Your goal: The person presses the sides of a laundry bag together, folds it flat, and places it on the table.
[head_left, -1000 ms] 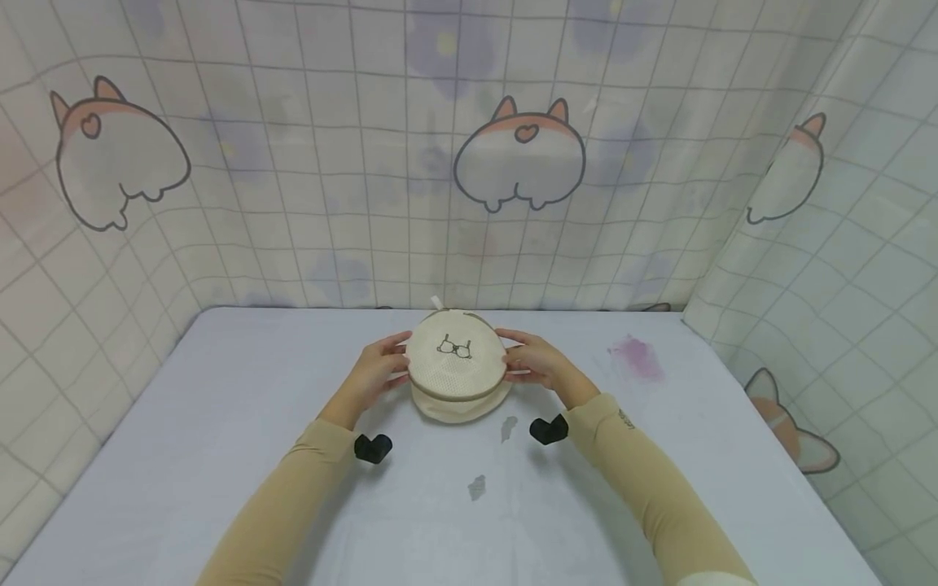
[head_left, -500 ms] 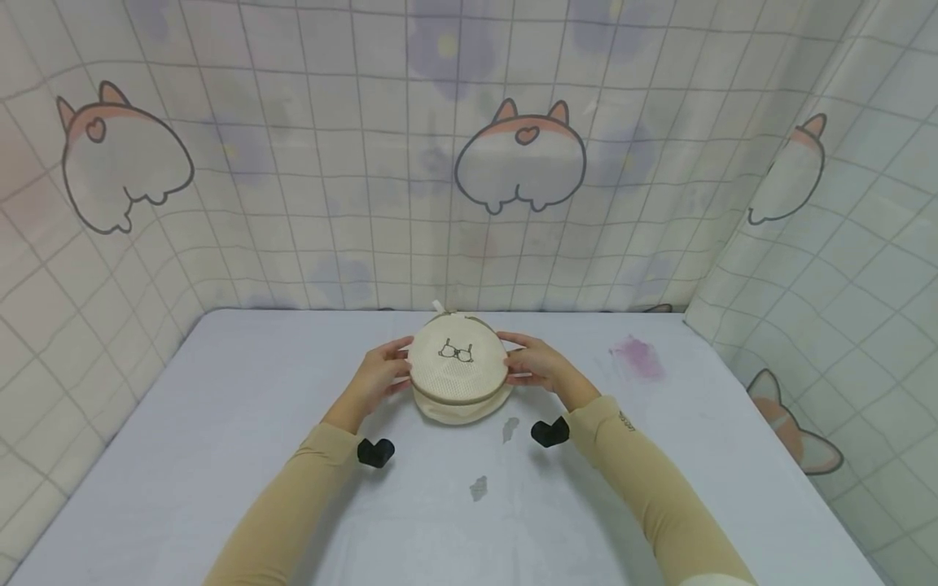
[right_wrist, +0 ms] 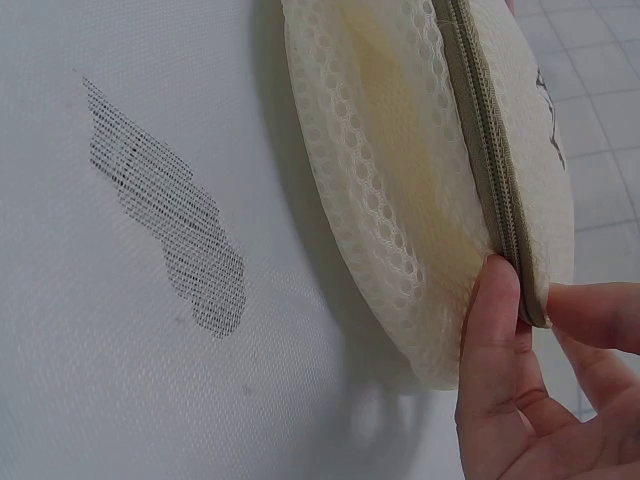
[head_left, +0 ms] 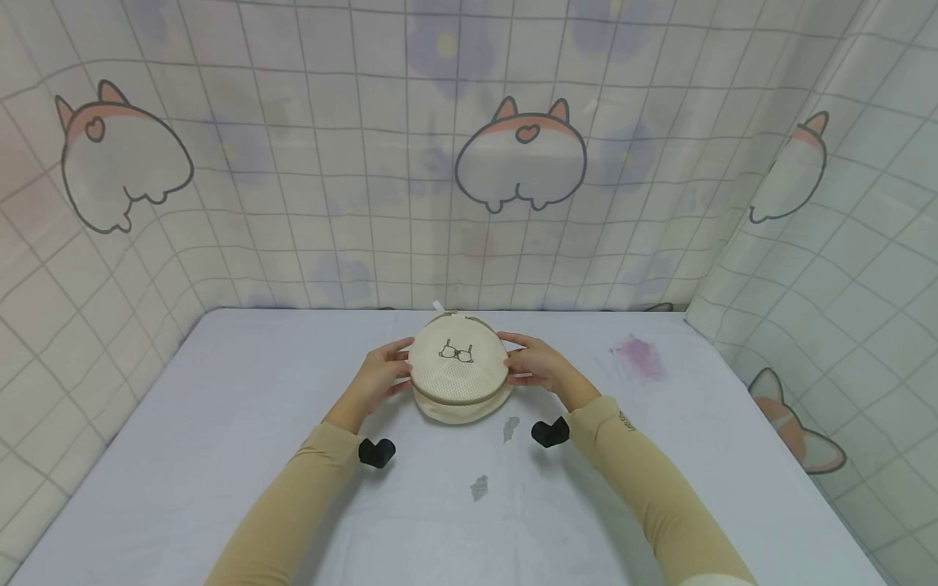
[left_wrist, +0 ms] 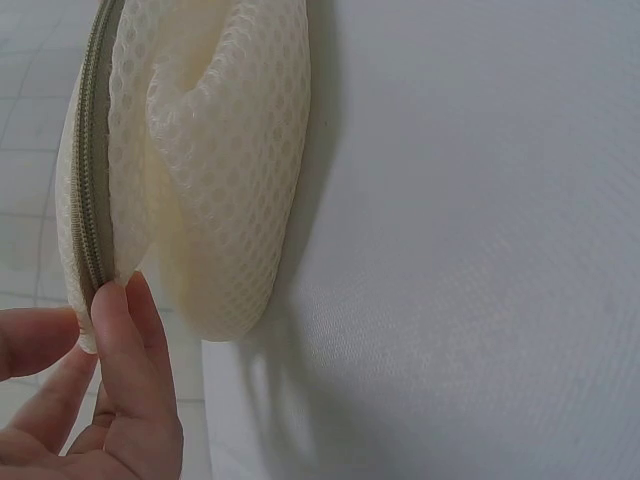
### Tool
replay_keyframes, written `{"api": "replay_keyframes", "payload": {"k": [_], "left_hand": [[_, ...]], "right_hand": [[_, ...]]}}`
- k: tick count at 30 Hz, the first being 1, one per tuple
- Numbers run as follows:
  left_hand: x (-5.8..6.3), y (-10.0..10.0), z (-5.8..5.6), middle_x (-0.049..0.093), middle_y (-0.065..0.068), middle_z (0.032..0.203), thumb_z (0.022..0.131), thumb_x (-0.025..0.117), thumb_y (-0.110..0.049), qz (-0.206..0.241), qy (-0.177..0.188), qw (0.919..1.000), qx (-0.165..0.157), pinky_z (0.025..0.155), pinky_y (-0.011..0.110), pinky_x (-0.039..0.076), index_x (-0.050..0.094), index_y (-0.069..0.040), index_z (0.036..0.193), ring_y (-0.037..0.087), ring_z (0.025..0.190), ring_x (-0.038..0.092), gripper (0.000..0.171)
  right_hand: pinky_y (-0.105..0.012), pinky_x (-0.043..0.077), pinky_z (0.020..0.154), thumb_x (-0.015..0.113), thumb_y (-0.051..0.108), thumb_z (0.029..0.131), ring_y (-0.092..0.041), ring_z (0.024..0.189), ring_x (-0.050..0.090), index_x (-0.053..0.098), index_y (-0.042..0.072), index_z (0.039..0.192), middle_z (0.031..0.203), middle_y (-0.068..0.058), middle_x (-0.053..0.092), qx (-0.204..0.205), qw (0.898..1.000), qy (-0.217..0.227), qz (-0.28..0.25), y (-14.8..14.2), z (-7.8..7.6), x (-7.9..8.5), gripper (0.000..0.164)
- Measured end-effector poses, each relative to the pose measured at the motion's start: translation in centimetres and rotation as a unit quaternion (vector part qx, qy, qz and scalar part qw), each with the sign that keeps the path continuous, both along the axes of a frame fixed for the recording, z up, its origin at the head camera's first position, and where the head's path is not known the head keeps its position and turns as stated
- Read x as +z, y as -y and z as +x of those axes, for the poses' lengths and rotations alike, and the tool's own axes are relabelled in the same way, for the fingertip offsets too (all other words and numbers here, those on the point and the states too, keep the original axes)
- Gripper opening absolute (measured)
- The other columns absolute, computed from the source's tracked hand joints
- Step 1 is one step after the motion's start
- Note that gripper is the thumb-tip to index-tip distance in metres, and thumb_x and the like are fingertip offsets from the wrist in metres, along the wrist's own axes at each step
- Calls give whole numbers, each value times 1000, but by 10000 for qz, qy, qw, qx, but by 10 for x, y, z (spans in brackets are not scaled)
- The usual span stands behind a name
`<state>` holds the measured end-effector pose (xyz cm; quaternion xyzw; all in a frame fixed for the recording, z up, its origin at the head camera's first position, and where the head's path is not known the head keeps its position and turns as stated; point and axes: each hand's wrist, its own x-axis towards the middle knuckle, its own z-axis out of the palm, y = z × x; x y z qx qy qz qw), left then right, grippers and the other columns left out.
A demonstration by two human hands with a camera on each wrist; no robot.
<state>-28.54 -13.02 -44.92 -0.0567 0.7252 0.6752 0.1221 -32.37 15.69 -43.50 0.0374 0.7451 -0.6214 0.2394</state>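
A round cream mesh laundry bag (head_left: 456, 370) sits toward the back middle of the table, a bra drawing on its top. A tan zipper (left_wrist: 90, 170) runs around the rim, its teeth together where the wrist views show it. My left hand (head_left: 375, 376) pinches the rim on the left side, thumb and fingers at the zipper edge. Opposite it, my right hand (head_left: 541, 366) pinches the rim on the right in the same way. Below the zipper the soft mesh side wall (right_wrist: 350, 200) sags and folds inward. A small white tab (head_left: 438, 306) sticks up at the back.
The table (head_left: 242, 391) has a white cover with grey patches (head_left: 479, 488) in front of the bag and a pink stain (head_left: 640, 356) at right. A patterned curtain (head_left: 330, 163) hangs behind and at both sides. Black wrist mounts (head_left: 377, 453) hang under the sleeves.
The bag and both hands appear slightly lower and farther right in the head view, along with the whole scene. The grip on the rim looks the same.
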Motion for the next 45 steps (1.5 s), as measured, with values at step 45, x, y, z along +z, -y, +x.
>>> {"api": "replay_keyframes", "payload": {"k": [45], "left_hand": [[-5, -2, -1, 49, 20, 145, 98, 49, 6, -4, 114, 9998, 169, 89, 32, 55, 42, -8, 157, 22, 105, 59, 61]], "right_hand": [[-27, 58, 73, 54, -4, 99, -13, 80, 62, 38, 15, 159, 137, -18, 54, 13, 10000, -66, 18, 1, -1, -6, 65]]}}
